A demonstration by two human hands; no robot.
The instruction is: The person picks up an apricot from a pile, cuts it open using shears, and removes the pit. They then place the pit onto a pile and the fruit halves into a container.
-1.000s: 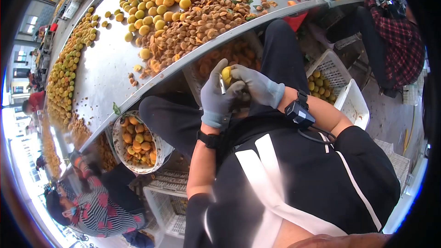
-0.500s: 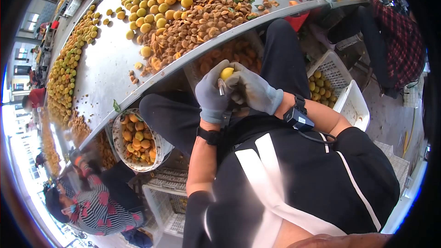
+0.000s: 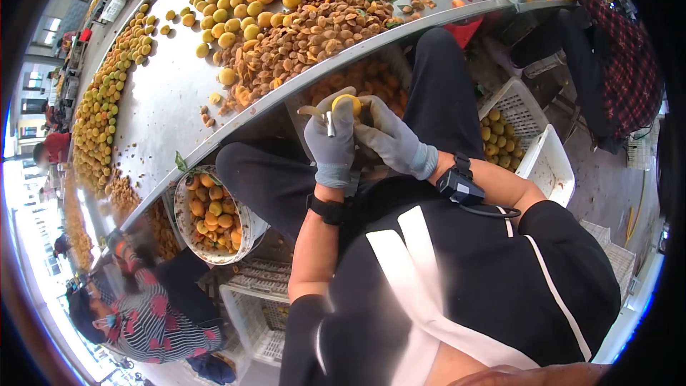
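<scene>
My gloved left hand (image 3: 331, 144) is closed, with a small knife (image 3: 330, 124) in it; its short metal blade shows beside the thumb. A yellow apricot (image 3: 348, 102) sits between my two hands, partly covered by the left thumb. My gloved right hand (image 3: 389, 139) grips the apricot from the other side with curled fingers. Both gloves are grey with worn, tan-stained fingers. Just beyond my hands, under the table edge, lies a container of halved orange fruit (image 3: 364, 84).
On the metal table (image 3: 168, 114) are whole apricots (image 3: 254, 0) and a heap of brown pits (image 3: 314, 43). A white bucket of fruit (image 3: 184, 225) stands left of my knee, a white crate (image 3: 557, 164) at right. Co-workers sit at lower left (image 3: 161, 322) and upper right (image 3: 622, 71).
My left hand has turned, its thumb now over the apricot and the blade shifted left. The right hand has opened slightly and moved a little to the right.
</scene>
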